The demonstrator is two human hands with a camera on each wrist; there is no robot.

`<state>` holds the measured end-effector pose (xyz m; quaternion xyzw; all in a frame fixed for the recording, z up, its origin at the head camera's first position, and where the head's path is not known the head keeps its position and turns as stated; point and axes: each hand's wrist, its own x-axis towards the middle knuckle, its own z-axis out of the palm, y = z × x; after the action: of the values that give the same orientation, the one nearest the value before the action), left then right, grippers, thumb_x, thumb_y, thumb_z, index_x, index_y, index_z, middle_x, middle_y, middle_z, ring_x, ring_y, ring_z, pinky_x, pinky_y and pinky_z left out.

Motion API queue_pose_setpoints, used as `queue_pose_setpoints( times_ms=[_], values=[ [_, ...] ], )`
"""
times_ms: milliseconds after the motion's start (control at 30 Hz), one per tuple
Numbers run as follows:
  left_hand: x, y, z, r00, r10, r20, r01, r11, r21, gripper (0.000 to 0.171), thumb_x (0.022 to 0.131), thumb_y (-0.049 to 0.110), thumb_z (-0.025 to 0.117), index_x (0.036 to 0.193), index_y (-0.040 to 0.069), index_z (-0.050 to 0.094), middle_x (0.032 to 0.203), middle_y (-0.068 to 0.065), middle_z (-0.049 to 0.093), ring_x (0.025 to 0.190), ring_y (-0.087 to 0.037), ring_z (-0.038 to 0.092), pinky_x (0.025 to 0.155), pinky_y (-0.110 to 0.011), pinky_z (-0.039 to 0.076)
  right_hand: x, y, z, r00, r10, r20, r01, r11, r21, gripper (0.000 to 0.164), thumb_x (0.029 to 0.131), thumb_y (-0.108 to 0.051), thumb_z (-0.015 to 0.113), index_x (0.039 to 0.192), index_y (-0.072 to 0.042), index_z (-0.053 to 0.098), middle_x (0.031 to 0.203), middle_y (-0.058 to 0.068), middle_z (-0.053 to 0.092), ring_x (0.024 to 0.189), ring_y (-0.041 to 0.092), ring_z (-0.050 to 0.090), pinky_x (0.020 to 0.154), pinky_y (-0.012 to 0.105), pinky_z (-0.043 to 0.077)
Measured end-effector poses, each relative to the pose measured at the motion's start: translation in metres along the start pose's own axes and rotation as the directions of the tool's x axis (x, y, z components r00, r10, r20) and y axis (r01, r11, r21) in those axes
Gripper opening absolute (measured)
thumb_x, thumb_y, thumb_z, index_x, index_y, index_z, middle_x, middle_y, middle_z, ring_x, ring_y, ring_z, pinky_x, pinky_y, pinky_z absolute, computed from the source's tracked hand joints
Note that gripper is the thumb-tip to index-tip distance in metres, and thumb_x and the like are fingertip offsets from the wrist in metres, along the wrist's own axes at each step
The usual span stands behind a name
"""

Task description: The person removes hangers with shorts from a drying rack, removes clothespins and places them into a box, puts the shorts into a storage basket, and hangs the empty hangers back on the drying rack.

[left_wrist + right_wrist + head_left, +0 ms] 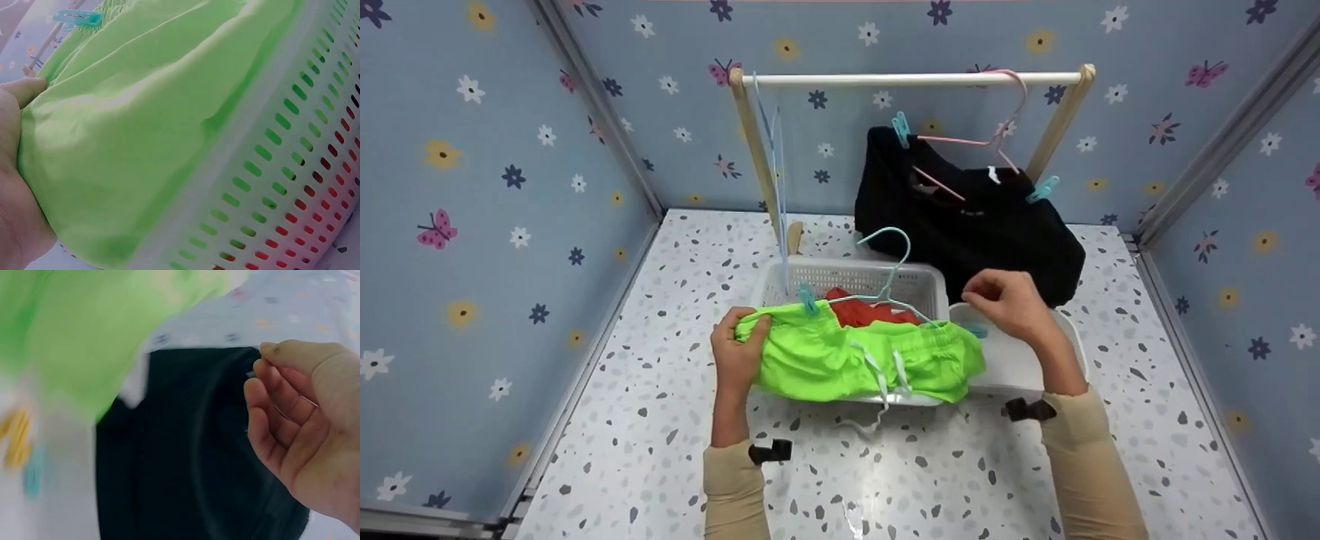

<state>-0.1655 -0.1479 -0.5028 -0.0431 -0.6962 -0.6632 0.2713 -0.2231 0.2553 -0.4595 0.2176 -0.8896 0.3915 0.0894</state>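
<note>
My left hand (735, 356) holds the left waist corner of bright green shorts (817, 364), thumb in front. A pale teal hanger (889, 289) lies along the waistband, its hook pointing up. One teal clothespin (808, 298) grips the waistband on the left; another clothespin (976, 329) shows at the right end. White drawstrings dangle at the front. Just right of the shorts, my right hand (1009, 304) is raised with loosely curled fingers and nothing visible in them. In the right wrist view its thumb tip (270, 349) is close to the index finger.
Behind the shorts stands a white perforated basket (847, 265) with red cloth (877, 311) inside. To its right is a white bin (1024, 367); yellow clothespins (19, 439) lie there. A rack rod (877, 79) carries a black garment (975, 240) on a pink hanger (1011, 112) and a blue hanger (781, 187).
</note>
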Motion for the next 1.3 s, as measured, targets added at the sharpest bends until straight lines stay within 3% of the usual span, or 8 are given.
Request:
queue_pose_setpoints(
  times_ms=[200, 333, 467, 600, 767, 1000, 1233, 1300],
  values=[
    [-0.001, 0.018, 0.004, 0.998, 0.061, 0.008, -0.061, 0.998, 0.011, 0.008, 0.082, -0.006, 0.071, 0.086, -0.01, 0.065, 0.083, -0.014, 0.065, 0.073, -0.014, 0.057, 0.065, -0.026, 0.044, -0.024, -0.044, 0.023, 0.987, -0.062, -0.148, 0.096, 0.966, 0.238, 0.002, 0.085, 0.002, 0.071, 0.084, 0.001, 0.071, 0.075, 0.003, 0.067, 0.061, 0.012, 0.057, 0.057, 0.02, 0.046],
    [-0.002, 0.031, 0.008, 0.994, 0.103, 0.021, -0.104, 0.994, 0.016, 0.008, 0.081, -0.008, 0.071, 0.085, -0.009, 0.065, 0.082, -0.014, 0.066, 0.071, -0.013, 0.057, 0.064, -0.025, 0.043, -0.032, -0.089, 0.035, 0.963, -0.169, -0.208, 0.225, 0.932, 0.284, 0.013, 0.082, 0.015, 0.068, 0.086, 0.002, 0.07, 0.077, 0.011, 0.067, 0.06, 0.016, 0.057, 0.057, 0.023, 0.048],
    [-0.005, 0.045, 0.011, 0.987, 0.157, 0.045, -0.158, 0.987, 0.019, 0.008, 0.079, -0.012, 0.071, 0.083, -0.009, 0.065, 0.079, -0.014, 0.065, 0.068, -0.012, 0.056, 0.062, -0.024, 0.043, -0.031, -0.125, 0.049, 0.946, -0.25, -0.206, 0.305, 0.902, 0.307, 0.021, 0.081, 0.015, 0.069, 0.099, 0.004, 0.069, 0.091, 0.014, 0.067, 0.063, 0.018, 0.059, 0.055, 0.028, 0.049],
    [-0.007, 0.057, 0.014, 0.971, 0.229, 0.069, -0.231, 0.972, 0.03, 0.011, 0.076, -0.014, 0.072, 0.08, -0.007, 0.064, 0.074, -0.012, 0.064, 0.065, -0.012, 0.054, 0.061, -0.024, 0.042, -0.024, -0.148, 0.062, 0.943, -0.28, -0.179, 0.325, 0.888, 0.324, 0.039, 0.081, 0.01, 0.072, 0.118, 0.007, 0.061, 0.112, 0.021, 0.062, 0.07, 0.022, 0.064, 0.055, 0.035, 0.052],
    [-0.01, 0.066, 0.02, 0.945, 0.312, 0.094, -0.316, 0.948, 0.027, 0.016, 0.073, -0.017, 0.073, 0.077, -0.005, 0.063, 0.07, -0.011, 0.062, 0.061, -0.014, 0.052, 0.058, -0.023, 0.04, -0.015, -0.162, 0.073, 0.951, -0.268, -0.153, 0.307, 0.877, 0.371, 0.051, 0.083, 0.007, 0.071, 0.13, 0.01, 0.052, 0.123, 0.024, 0.057, 0.069, 0.023, 0.065, 0.055, 0.037, 0.052],
    [-0.012, 0.071, 0.024, 0.922, 0.372, 0.11, -0.377, 0.926, 0.029, 0.018, 0.07, -0.018, 0.074, 0.076, -0.005, 0.062, 0.069, -0.012, 0.062, 0.06, -0.015, 0.053, 0.057, -0.022, 0.04, -0.012, -0.166, 0.078, 0.943, -0.288, -0.167, 0.332, 0.85, 0.409, 0.038, 0.086, 0.01, 0.066, 0.124, 0.011, 0.057, 0.107, 0.023, 0.064, 0.052, 0.016, 0.06, 0.047, 0.027, 0.048],
    [-0.012, 0.035, 0.022, 0.914, 0.386, 0.127, -0.394, 0.918, 0.044, 0.016, 0.073, -0.007, 0.077, 0.079, 0.002, 0.065, 0.073, -0.006, 0.063, 0.062, -0.016, 0.054, 0.056, -0.024, 0.041, -0.012, -0.169, 0.081, 0.947, -0.235, -0.22, 0.314, 0.824, 0.472, 0.028, 0.086, 0.012, 0.065, 0.113, 0.015, 0.061, 0.098, 0.024, 0.067, 0.044, 0.029, 0.056, 0.044, 0.025, 0.046],
    [-0.013, 0.042, 0.024, 0.911, 0.392, 0.132, -0.4, 0.916, 0.042, 0.018, 0.071, -0.012, 0.076, 0.078, 0.0, 0.064, 0.072, -0.008, 0.063, 0.062, -0.016, 0.054, 0.057, -0.023, 0.041, -0.012, -0.168, 0.084, 0.947, -0.208, -0.245, 0.306, 0.816, 0.49, 0.022, 0.086, 0.012, 0.064, 0.108, 0.013, 0.062, 0.091, 0.023, 0.068, 0.041, 0.03, 0.054, 0.041, 0.024, 0.044]
  ],
)
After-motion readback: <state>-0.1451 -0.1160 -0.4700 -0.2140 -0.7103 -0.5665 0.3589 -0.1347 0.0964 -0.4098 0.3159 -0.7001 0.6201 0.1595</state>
